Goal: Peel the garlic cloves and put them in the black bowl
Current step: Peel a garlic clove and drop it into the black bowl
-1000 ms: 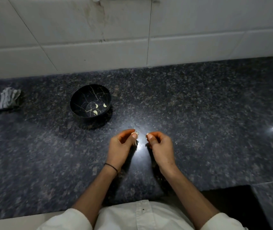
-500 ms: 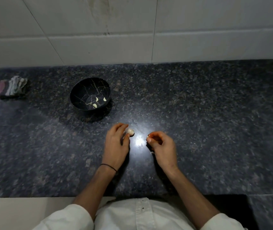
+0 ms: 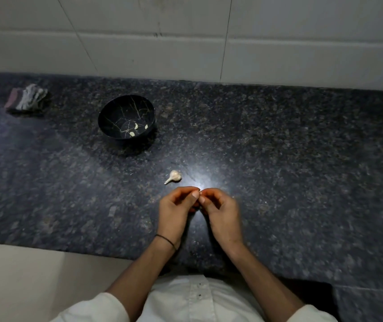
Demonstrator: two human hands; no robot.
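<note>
Two hands meet fingertip to fingertip at the centre of the frame, low over the dark counter (image 3: 278, 159).

The left hand (image 3: 176, 210) and right hand (image 3: 223, 212) both have curled fingers, their thumbs pinching one small pale piece (image 3: 200, 195), too small to tell whether it is clove or skin. One garlic head (image 3: 173, 176) lies on the counter just above the hands. One black bowl (image 3: 116, 113), up and left of centre, holds three peeled cloves (image 3: 136, 126). One folded cloth (image 3: 26, 98) sits at upper left.
</note>
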